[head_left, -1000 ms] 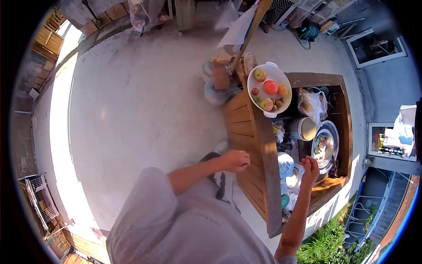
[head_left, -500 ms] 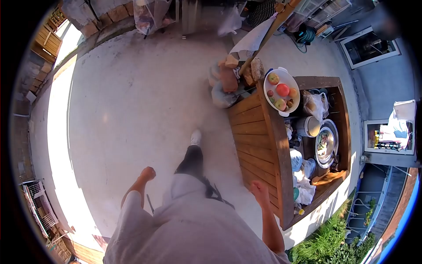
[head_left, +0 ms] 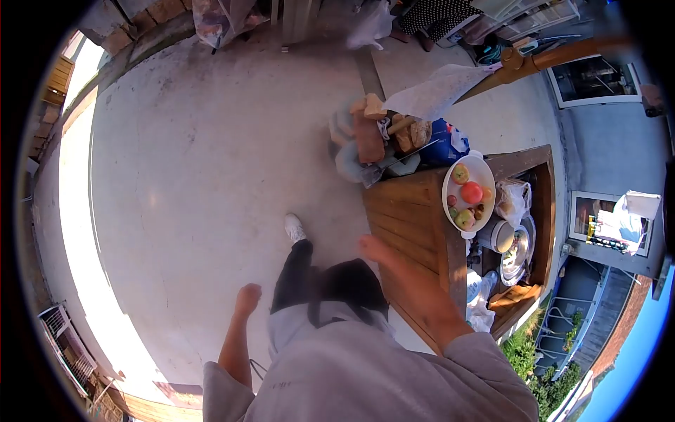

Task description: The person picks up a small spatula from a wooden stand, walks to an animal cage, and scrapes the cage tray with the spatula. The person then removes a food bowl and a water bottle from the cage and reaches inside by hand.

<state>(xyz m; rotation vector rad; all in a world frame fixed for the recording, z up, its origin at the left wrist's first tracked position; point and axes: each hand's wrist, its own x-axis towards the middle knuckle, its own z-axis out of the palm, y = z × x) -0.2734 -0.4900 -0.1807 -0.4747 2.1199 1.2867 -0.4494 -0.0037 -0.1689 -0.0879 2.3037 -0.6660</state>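
Observation:
My left hand (head_left: 247, 299) hangs at my side over the concrete floor, its fingers curled in and nothing visible in them. My right hand (head_left: 376, 248) is swung out in front of me, loosely closed and apparently holding nothing. It is nearest to the slatted side of a wooden bench-like box (head_left: 408, 218), and I cannot tell whether it touches the boards. On the box's edge stands a white two-handled bowl (head_left: 481, 171) with apples (head_left: 460, 174), a round red fruit (head_left: 472, 192) and several smaller fruits.
Inside the box are a lidded pot (head_left: 500, 236), a metal basin (head_left: 529, 246) and plastic bags (head_left: 514, 199). Bricks (head_left: 368, 139), a blue bag (head_left: 446, 143) and a slanted pole (head_left: 485, 86) with white cloth stand past the box. A white shoe (head_left: 294, 228) shows on the concrete floor (head_left: 190, 183).
I have walked forward along the box. My right hand has swung forward and inward; my left hand has dropped back slightly. The blue bag has come into view beside the bricks.

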